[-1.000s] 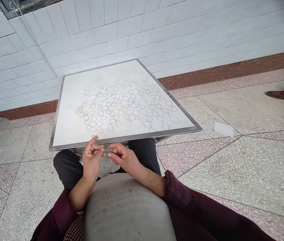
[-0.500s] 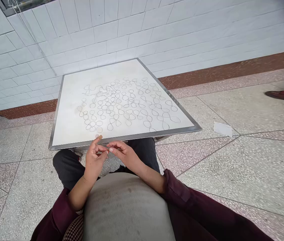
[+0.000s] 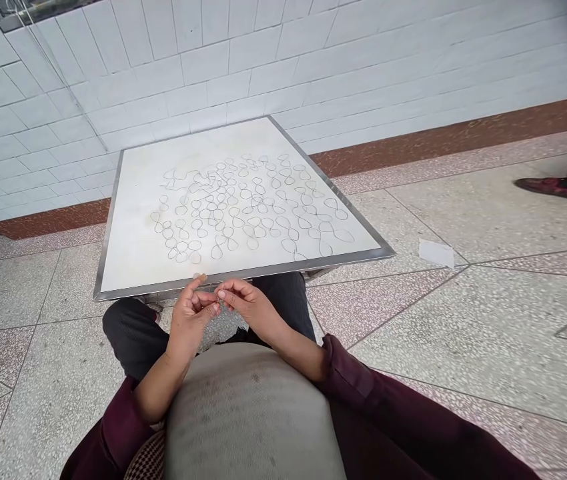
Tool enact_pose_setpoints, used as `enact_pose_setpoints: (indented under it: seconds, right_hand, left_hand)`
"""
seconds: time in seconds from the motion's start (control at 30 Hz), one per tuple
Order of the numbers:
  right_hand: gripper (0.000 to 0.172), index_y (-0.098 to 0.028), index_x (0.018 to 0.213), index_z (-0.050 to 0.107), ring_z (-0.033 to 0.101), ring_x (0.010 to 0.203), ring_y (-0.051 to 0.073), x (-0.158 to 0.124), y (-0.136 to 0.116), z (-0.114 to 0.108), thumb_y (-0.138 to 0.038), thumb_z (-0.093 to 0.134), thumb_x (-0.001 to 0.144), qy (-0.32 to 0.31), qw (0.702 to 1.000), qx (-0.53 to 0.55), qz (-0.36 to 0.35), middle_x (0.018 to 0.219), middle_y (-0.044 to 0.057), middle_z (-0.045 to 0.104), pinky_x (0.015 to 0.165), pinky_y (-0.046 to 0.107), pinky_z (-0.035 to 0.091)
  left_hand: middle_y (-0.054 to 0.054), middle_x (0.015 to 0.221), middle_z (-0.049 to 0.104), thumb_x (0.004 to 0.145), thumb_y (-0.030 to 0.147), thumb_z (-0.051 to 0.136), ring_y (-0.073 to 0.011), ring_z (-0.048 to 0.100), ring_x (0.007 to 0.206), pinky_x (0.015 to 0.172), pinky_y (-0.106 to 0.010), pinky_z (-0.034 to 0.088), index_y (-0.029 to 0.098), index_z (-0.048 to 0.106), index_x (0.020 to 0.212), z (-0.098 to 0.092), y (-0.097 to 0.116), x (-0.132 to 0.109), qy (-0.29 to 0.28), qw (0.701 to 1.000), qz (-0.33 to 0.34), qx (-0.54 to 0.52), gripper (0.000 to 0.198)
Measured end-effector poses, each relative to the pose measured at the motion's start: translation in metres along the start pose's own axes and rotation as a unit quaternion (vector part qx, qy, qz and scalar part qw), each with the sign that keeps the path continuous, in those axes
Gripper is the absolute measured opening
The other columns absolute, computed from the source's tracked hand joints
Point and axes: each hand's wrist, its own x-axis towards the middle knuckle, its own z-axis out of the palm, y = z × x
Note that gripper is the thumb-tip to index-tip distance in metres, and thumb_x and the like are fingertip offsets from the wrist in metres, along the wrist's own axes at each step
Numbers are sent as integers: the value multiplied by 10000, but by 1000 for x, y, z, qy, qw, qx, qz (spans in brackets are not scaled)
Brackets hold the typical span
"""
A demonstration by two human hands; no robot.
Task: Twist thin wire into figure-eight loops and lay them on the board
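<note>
My left hand (image 3: 189,319) and my right hand (image 3: 253,308) meet fingertip to fingertip just in front of the table's near edge, above my lap. Both are closed in a pinch on a thin wire (image 3: 212,285), of which only a faint strand shows; the rest is hidden by the fingers. A tan wrap covers one raised fingertip of the left hand. Beyond the hands, many thin dark wire loops (image 3: 251,193), mostly twisted into figure-eights, lie spread over the white tabletop (image 3: 136,247) with its grey metal rim.
The table's far side is by a white tiled wall (image 3: 243,60) with a brown skirting band. A white piece of paper (image 3: 436,253) lies on the speckled floor to the right. Farther right is another person's dark red shoe (image 3: 546,187).
Both hands stay together at nearly the same place, with slight finger movement at the pinch. The view has shifted a little, and more of the other person's shoe and leg shows.
</note>
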Motion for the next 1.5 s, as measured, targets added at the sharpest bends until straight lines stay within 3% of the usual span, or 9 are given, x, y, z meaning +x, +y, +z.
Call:
enact_pose_setpoints:
  seconds: [0.1, 0.4, 0.83, 1.0, 1.13, 1.3, 1.5]
  right_hand:
    - [195, -217, 882, 651, 516, 669, 140, 1, 0, 0, -409, 644, 848, -3, 1000, 5, 4, 733, -17, 613, 651, 294, 422]
    - [236, -215, 884, 634, 516, 649, 134, -1, -2, 0, -449, 644, 856, -21, 1000, 18, 1, 710, -24, 608, 629, 288, 414]
    - [242, -214, 956, 668, 573, 736, 155, -6, -9, -7, -433, 640, 856, -74, 997, -30, 22, 822, 12, 674, 715, 316, 459]
    - [233, -207, 853, 619, 540, 684, 145, -5, -7, -7, -440, 611, 864, -70, 996, -53, 21, 753, -3, 623, 674, 299, 441]
    - [212, -215, 837, 585, 540, 674, 153, -3, -3, -8, -423, 577, 874, -69, 994, -85, 23, 742, -4, 609, 659, 303, 432]
    - [160, -227, 833, 565, 510, 635, 154, -3, -1, -9, -370, 537, 898, -78, 983, -169, 4, 693, -14, 587, 616, 295, 387]
    - [163, -226, 845, 541, 515, 670, 163, -4, -2, -11, -361, 500, 927, -117, 976, -182, -4, 699, -10, 599, 664, 307, 386]
  left_hand:
    - [18, 816, 683, 696, 196, 811, -132, 640, 775, 786, -293, 514, 209, 590, 1229, 1, 3, -2, 3, 1000, 20, 4, 577]
    - [52, 711, 636, 735, 228, 790, -106, 605, 663, 724, -278, 505, 201, 605, 1186, 4, 3, -3, -2, 999, 27, -21, 488]
    - [37, 755, 607, 752, 235, 778, -112, 583, 717, 741, -270, 491, 213, 603, 1211, 2, 1, -4, 11, 998, 49, 35, 492]
    - [43, 787, 578, 722, 255, 801, -103, 569, 692, 708, -266, 497, 222, 614, 1185, 3, 0, -3, 33, 998, 42, 33, 500]
    - [34, 801, 572, 776, 309, 759, -120, 593, 701, 735, -302, 512, 228, 620, 1185, 1, 2, -3, 15, 999, 29, 35, 439]
    - [8, 779, 625, 809, 322, 737, -136, 577, 738, 729, -282, 476, 218, 644, 1186, -3, 5, -1, 15, 994, 60, 87, 402]
    - [5, 818, 643, 788, 255, 754, -126, 599, 761, 744, -276, 486, 227, 628, 1219, -8, 8, 1, -48, 999, 17, 14, 450]
